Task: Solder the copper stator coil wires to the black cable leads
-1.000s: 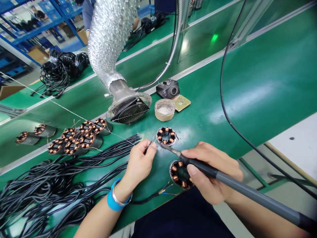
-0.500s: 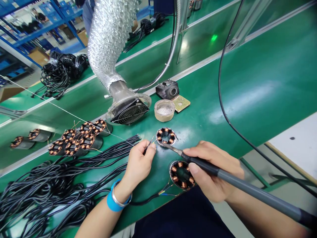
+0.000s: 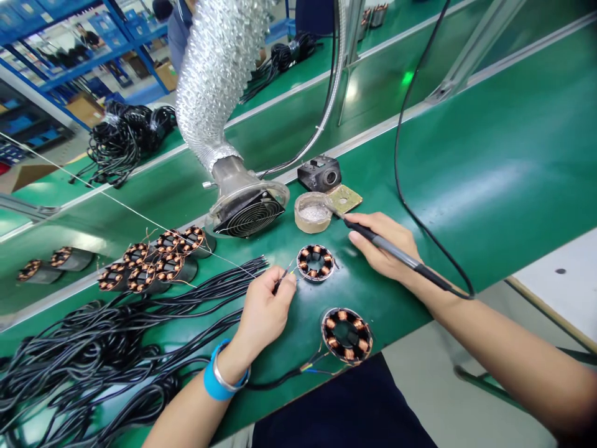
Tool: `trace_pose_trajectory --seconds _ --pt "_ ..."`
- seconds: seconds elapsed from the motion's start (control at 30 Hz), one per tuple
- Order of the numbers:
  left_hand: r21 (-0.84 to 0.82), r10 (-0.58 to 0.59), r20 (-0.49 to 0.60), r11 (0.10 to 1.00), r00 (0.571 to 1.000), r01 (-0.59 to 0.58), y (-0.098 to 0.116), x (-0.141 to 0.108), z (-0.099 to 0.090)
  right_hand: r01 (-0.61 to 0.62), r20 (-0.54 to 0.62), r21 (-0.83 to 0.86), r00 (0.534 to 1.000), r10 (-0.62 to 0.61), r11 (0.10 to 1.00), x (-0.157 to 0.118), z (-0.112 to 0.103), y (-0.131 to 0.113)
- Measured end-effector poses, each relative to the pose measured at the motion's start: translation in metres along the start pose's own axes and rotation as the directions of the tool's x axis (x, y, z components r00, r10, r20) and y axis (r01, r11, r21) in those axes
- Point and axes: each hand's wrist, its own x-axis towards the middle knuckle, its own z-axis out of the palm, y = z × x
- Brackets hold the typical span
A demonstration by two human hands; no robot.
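Your left hand pinches thin wires beside the upper stator, which sits on the bench near the dish; your right hand grips the iron, tip at the dish's rim.

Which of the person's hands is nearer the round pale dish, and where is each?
Right. The right hand is close to the dish, just on its right; the left hand is farther off, below and left of the dish in the picture.

I see a bright blue band and a shiny silver bangle on the left wrist, and dark blue clothes.
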Motion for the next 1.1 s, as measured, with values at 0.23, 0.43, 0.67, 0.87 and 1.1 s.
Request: trace_pose_trajectory --seconds 0.23,0.43,0.67,0.87,1.1 --pt "-0.039 -0.022 0.007 0.999 1.000 0.022 -0.002 0.000 -0.001 0.098 0.010 0.254 0.995 -0.104 0.962 0.005 0.005 -0.035" --pt "-0.186 -0.036 0.078 0.981 0.996 0.050 -0.006 0.000 -0.008 0.297 0.179 0.380 0.905 -0.385 0.876 0.024 0.027 -0.061" --pt "-0.141 -0.022 0.085 0.989 0.996 0.033 -0.002 0.003 -0.022 0.231 0.224 0.508 0.895 -0.386 0.830 0.026 0.036 -0.054" --pt "-0.080 -0.051 0.061 0.995 0.997 0.056 -0.004 0.008 -0.017 0.173 0.189 0.551 0.927 -0.324 0.816 0.022 0.037 -0.053" --pt "-0.126 -0.091 0.079 0.987 0.993 0.101 -0.007 0.008 -0.009 0.174 0.141 0.527 0.947 -0.287 0.832 0.018 0.037 -0.056"
